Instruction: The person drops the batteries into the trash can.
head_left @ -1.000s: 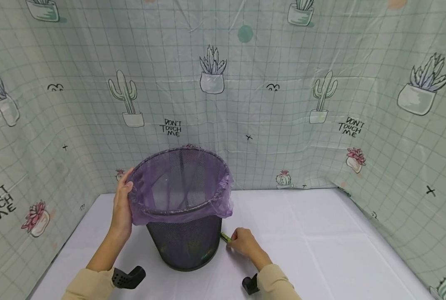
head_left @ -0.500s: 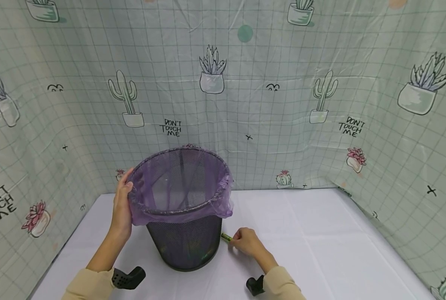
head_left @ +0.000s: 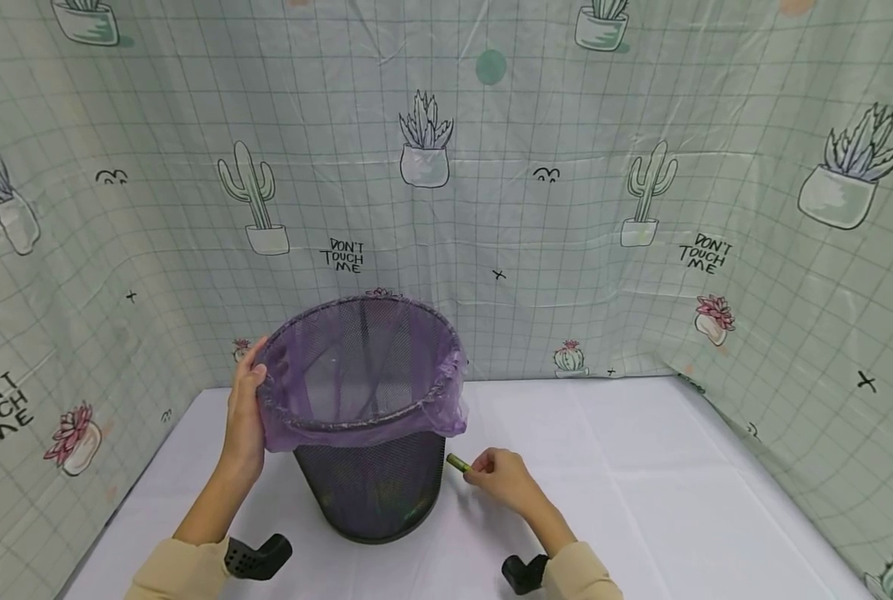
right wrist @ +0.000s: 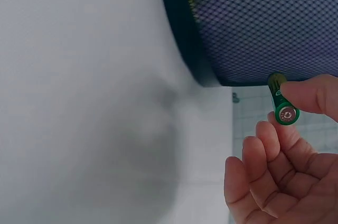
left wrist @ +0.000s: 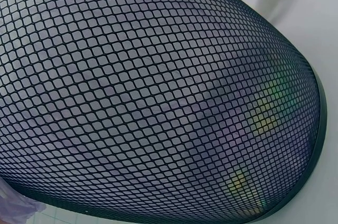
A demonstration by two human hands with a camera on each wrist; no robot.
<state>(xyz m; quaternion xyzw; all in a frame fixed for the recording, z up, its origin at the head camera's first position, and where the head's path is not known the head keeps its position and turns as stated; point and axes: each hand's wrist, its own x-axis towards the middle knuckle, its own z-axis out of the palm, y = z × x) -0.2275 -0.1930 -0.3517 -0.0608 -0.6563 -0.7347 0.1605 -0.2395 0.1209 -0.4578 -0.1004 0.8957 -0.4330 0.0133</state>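
A black mesh wastebasket (head_left: 371, 487) stands on the white table, and a purple bin liner (head_left: 446, 404) is folded over its rim. My left hand (head_left: 246, 412) grips the rim at the left, thumb over the edge. To the right of the basket, my right hand (head_left: 505, 479) pinches a small green battery (head_left: 457, 462) between thumb and fingertips. The right wrist view shows the end of the battery (right wrist: 282, 102) facing the camera, just below the mesh wall. Through the mesh, yellow and green shapes (left wrist: 264, 118) show blurred at the bottom of the basket.
The white tabletop (head_left: 641, 483) stretches out to the right of the basket. A light green curtain (head_left: 521, 217) with cactus prints hangs behind and along both sides. Black camera mounts (head_left: 259, 557) sit at both wrists.
My right hand has risen slightly and moved a little right, carrying the battery with it. The left hand and the wastebasket stay where they were.
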